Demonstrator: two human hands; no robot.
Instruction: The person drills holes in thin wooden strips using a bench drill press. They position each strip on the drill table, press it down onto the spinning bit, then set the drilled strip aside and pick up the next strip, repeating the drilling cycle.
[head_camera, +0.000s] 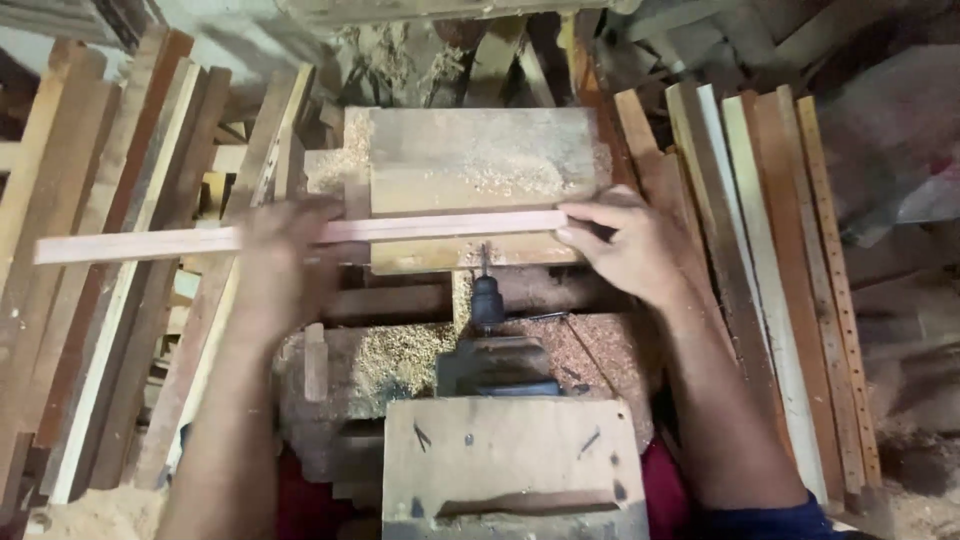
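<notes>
The fingers (585, 222) of the right hand (625, 245) are bent and pinch the end of a long thin strip of wood (300, 235), thumb underneath and fingertips on top. The left hand (285, 260) is blurred; it lies over the strip further along, and whether its fingers are curled round the strip or just pressed flat on it I cannot tell. The strip lies crosswise on a wooden block (480, 170) dusted with sawdust, its far end sticking out well past the left hand over a stack of boards (110, 250). Just below the strip, between the two hands, a drill chuck (487, 298) points its bit up at the block's edge. More slats (770, 260) lean beside the right forearm.
</notes>
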